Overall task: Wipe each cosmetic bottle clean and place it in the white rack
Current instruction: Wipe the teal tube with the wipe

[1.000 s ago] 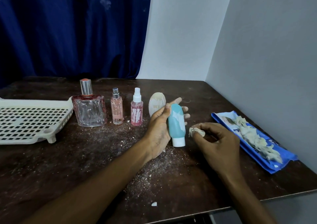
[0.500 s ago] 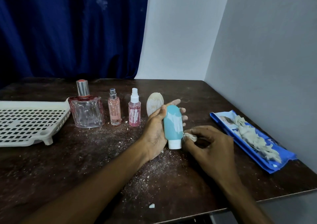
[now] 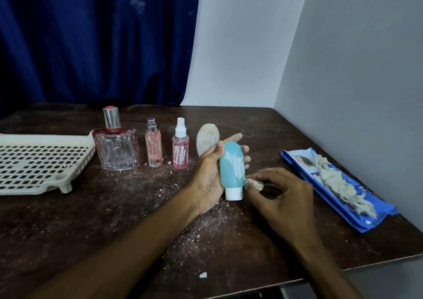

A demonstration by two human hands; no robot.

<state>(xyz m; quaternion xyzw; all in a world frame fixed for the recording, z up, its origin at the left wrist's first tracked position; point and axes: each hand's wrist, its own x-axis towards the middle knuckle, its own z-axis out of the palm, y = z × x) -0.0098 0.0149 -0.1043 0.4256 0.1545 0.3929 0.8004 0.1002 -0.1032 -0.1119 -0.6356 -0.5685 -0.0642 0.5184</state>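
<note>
Worktop (image 3: 114,218): dark brown wood, set into the corner of a pale wall.
White crumbs (image 3: 201,225): scattered over the worktop, thickest in the middle, in front of the bottles and under the hands.
Teal tube (image 3: 230,166): held upright with its white cap (image 3: 233,193) downward, near the middle of the worktop and well apart from the rack. A white smear runs down its right half. Whether the cap touches the worktop cannot be told.
Left hand (image 3: 209,175): grip closed round the teal tube, thumb on its upper left edge, fingertips showing past its right side.
Right hand (image 3: 281,198): grip pinched on a small wad of wipe (image 3: 254,183), which touches the tube's lower right side just above the cap.
White rack (image 3: 45,139): perforated tray on short feet, at the left edge of the worktop.
Large glass bottle (image 3: 116,150): red-tinted, silver cap, upright just beside the rack.
Slim pink bottle (image 3: 153,147): silver sprayer, upright, next in the row.
Pink spray bottle (image 3: 180,152): white nozzle, white smears on its front.
Cream oval bottle (image 3: 207,142): behind the left hand, partly hidden by it.
Blue wipe pack (image 3: 320,188): lying flat near the right wall.
Used wipes (image 3: 336,184): crumpled grey-white heap along the top of the pack.
</note>
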